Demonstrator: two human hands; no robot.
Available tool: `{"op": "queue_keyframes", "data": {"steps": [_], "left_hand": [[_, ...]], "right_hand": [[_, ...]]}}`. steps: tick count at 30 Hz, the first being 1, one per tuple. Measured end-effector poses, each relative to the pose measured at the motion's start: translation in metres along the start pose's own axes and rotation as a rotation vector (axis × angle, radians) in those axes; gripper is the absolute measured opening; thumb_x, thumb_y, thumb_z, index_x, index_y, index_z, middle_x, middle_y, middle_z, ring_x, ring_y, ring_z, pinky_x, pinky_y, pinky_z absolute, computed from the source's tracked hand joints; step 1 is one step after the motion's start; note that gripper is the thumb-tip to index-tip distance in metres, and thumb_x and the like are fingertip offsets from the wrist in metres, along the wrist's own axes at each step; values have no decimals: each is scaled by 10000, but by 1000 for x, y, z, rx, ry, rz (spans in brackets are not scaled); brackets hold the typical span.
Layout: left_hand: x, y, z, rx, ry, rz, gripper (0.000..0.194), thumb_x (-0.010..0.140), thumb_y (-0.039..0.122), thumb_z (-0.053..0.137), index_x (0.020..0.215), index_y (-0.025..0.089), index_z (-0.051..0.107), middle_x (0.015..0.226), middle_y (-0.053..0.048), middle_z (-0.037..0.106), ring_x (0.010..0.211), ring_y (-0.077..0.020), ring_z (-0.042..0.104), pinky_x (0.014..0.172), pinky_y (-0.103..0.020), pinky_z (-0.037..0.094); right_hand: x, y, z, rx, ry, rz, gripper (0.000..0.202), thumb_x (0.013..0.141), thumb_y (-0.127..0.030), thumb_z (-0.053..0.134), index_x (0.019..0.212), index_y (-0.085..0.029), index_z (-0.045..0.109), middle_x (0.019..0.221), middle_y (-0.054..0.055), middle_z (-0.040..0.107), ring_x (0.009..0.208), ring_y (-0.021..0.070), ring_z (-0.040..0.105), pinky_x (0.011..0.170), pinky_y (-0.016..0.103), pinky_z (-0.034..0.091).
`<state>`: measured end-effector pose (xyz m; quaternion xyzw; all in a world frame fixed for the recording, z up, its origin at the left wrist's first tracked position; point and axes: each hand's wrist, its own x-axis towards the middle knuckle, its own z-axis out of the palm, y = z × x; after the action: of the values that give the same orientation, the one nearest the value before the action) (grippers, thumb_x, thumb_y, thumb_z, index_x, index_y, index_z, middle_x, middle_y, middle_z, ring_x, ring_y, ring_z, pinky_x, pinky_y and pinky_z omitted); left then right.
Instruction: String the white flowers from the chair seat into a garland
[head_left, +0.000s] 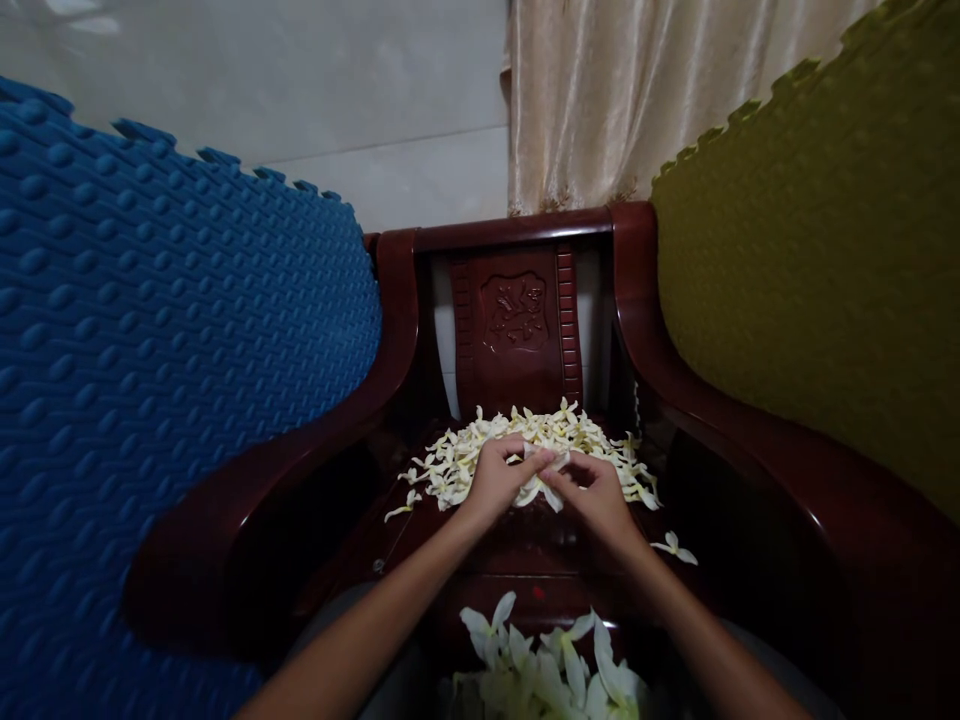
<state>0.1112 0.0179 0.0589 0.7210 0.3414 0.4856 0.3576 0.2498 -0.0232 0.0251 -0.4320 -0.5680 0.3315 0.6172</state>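
My left hand [496,475] and my right hand [600,495] meet over the chair seat, thumbs and fingertips pinched together. Between them is a white flower [538,494], partly covered by my fingers. Just behind spreads a pile of white flowers with pale yellow stems [454,465], lying on the dark red wooden seat [480,590]. Closer to me, at the bottom of the view, is a bunch of larger-looking white flowers [551,675]; what supports it is hidden. One loose flower [676,547] lies right of my right hand.
The wooden chair has a carved backrest [516,315], a left armrest [300,470] and a right armrest [742,450] flanking my arms. A blue textured foam mat [180,330] stands at the left, a yellow-green one [817,260] at the right. A beige curtain [600,100] hangs behind.
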Motion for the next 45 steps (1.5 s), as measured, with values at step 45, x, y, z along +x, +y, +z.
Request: {"op": "queue_keyframes", "data": {"steps": [45], "left_hand": [[-5,2,3,-29,-331,-227,513,745,619,597,632,128,696,397,54,336,374,-58,243,392,-213,151]], "right_hand": [[16,16,-33,404,275,105,325,711,-449,723,856,-174,629,726,19,661,425,80,446,400,217,335]]}}
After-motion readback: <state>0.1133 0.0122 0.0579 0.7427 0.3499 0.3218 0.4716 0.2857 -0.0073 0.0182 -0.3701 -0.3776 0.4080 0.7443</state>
